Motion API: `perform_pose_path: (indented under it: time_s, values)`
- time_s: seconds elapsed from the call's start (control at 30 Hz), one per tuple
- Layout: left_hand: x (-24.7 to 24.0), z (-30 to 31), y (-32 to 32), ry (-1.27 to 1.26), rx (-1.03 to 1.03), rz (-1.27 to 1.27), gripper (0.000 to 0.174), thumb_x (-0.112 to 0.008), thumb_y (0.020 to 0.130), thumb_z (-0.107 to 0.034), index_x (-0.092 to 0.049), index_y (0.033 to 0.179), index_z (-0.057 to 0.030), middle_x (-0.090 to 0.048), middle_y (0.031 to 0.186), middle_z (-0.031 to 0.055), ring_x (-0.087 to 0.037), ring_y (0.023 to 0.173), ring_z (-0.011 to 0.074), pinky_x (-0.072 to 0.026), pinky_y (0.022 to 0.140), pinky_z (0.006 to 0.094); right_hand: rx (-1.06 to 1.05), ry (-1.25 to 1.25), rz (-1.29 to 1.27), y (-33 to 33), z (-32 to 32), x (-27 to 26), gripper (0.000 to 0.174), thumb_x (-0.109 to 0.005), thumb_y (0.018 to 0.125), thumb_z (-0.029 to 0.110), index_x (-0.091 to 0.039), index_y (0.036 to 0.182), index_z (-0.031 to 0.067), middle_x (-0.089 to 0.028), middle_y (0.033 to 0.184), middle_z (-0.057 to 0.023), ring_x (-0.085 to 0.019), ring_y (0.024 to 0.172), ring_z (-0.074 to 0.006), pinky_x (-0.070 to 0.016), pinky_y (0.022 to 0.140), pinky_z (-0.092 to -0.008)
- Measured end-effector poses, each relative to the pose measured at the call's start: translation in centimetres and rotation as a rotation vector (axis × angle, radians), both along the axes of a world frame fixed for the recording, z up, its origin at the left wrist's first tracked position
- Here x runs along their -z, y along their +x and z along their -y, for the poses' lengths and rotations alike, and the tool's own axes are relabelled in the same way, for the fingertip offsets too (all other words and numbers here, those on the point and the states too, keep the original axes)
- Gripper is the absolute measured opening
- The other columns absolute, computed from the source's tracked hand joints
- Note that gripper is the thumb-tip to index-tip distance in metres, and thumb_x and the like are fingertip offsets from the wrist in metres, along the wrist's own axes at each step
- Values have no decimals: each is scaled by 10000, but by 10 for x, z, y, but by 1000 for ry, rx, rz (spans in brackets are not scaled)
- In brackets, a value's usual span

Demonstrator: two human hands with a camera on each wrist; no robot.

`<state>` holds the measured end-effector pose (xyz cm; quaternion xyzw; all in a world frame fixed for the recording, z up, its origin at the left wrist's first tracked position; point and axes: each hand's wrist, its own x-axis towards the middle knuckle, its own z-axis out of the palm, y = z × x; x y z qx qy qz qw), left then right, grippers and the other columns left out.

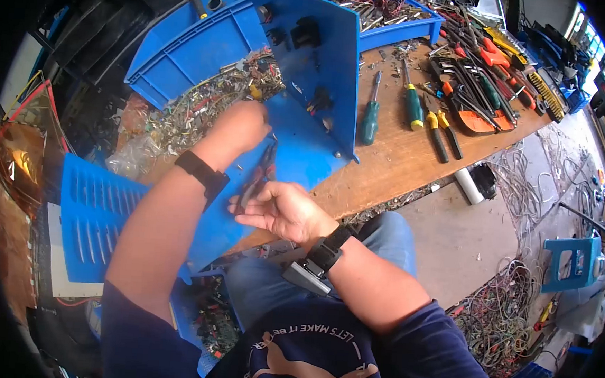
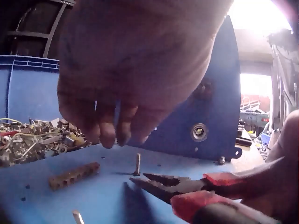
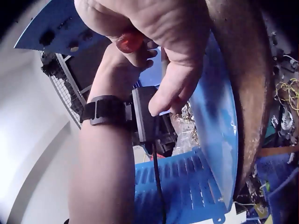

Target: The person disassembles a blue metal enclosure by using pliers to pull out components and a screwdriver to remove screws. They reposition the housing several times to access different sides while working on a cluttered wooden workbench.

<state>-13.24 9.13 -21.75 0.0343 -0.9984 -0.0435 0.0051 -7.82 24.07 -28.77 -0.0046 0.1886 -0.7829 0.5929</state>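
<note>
Found left hand (image 1: 240, 126) poised above flat blue panel (image 2: 93, 200), fingers loosely curled downward, nothing held, tips just over upright bolt (image 2: 137, 164). Found right hand (image 1: 284, 212) wrapped round red handles of pliers (image 2: 182, 185), jaws parted, nose low over panel just beside bolt, not touching it. Noted brown terminal strip (image 2: 74, 175) lying loose near bolt. Recorded second blue panel (image 1: 323, 72) standing upright close behind both hands, scrap heap (image 1: 203, 107) bordering flat panel on left, bench (image 1: 401, 160) edge near right wrist.

Judged hazards: left fingertips nipped, given closeness to jaws; slip off bolt under skewed bite; loose parts knocked into scrap. Judged room tight toward upright panel, freer toward person and along bench toward screwdrivers (image 1: 370, 117).
</note>
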Motion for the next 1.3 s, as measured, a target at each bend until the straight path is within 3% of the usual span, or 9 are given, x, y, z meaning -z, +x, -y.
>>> perform_pose_path:
  time_s: [0.2,0.4,0.5,0.7,0.83,0.97,1.13,1.2,1.3]
  values:
    - [9,0,-9,-107,82,148,264,-590,775,-229,-659,885,1,-630,852,219,-597,836,387,-474,763,439,11,22,-19,-8,-4,2,272,-419,808,37,-485,1041,-89,-574,1070,-246,-604,988,-346,-534,846,-407]
    - [0,-11,-8,-176,105,225,255,-552,806,-240,-662,875,-21,-634,864,205,-599,839,381,-476,761,449,38,30,108,-6,-3,5,241,-421,810,42,-494,994,-94,-581,1053,-256,-610,960,-355,-525,833,-459]
    - [0,-10,-9,-207,126,216,233,-546,811,-229,-666,846,-33,-642,863,185,-608,847,361,-482,758,450,79,24,163,-1,-1,3,234,-406,859,80,-478,1030,-64,-587,1008,-251,-615,917,-359,-520,817,-492]
    - [9,-5,-8,-186,182,181,225,-548,796,-211,-650,817,-12,-622,837,214,-590,823,389,-472,746,461,146,83,207,2,3,-2,315,-384,966,314,-425,1155,64,-578,908,-210,-618,806,-325,-534,753,-506]
    - [18,1,-9,-179,231,141,205,-556,784,-188,-645,801,-4,-617,821,217,-585,804,394,-468,744,462,87,216,53,-10,-10,-6,311,-389,963,358,-449,1163,127,-579,912,-210,-617,777,-307,-542,732,-481]
    - [20,2,-8,-174,272,103,194,-556,778,-176,-643,790,-3,-615,807,219,-584,798,395,-468,739,461,-68,292,-72,-34,-28,-7,346,-375,959,404,-466,1146,126,-597,885,-203,-619,763,-306,-536,712,-461]
    - [18,4,-11,-157,279,120,188,-557,773,-175,-643,789,-9,-616,813,219,-588,798,391,-472,728,467,-362,298,-163,-83,-47,1,336,-365,964,398,-514,1091,125,-624,899,-205,-637,764,-321,-536,720,-435]
    - [18,2,-11,-155,283,132,192,-553,775,-178,-643,789,-9,-615,810,220,-588,798,390,-472,725,468,-396,233,-147,-87,-48,5,340,-372,964,388,-503,1098,104,-621,914,-215,-638,797,-337,-532,749,-452]
    - [20,6,-10,-146,298,132,201,-546,779,-183,-642,787,-7,-615,802,218,-588,798,391,-473,724,467,-288,242,-126,-67,-42,3,347,-383,965,368,-479,1118,73,-611,961,-230,-632,859,-359,-521,790,-473]
